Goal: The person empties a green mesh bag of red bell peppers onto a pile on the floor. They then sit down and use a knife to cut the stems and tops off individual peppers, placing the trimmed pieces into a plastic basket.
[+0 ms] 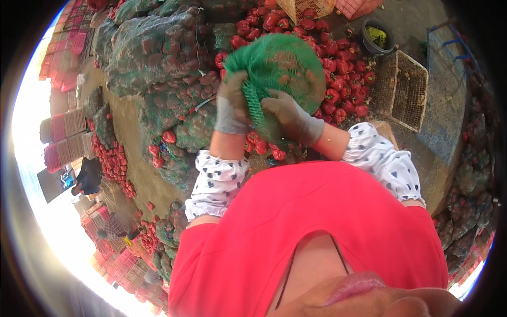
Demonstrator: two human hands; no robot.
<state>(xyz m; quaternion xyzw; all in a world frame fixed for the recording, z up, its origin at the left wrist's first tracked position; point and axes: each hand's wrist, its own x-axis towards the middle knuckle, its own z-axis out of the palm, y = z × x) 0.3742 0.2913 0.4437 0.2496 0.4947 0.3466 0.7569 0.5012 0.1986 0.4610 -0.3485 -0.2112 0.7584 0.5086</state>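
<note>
A green mesh sack (293, 65) full of red produce is held up in front of me, its gathered neck between my hands. My left hand (233, 95), in a brown-palmed glove with a grey cuff, grips the bunched mesh on the picture's left. On the other side, my right hand (285, 115), gloved alike, is closed on the loose mesh hanging below the gather. Red bell peppers (340, 79) lie in a heap behind and beside the sack, with a few more under my hands. The fingertips are partly hidden by the mesh.
Filled mesh sacks (158, 51) are stacked at the upper left. To the right are a dirty plastic crate (408, 91), a dark bucket (378, 37) holding something yellow, and a blue-framed platform (443, 95). Other people (89, 176) are far left, near stacked crates (65, 123).
</note>
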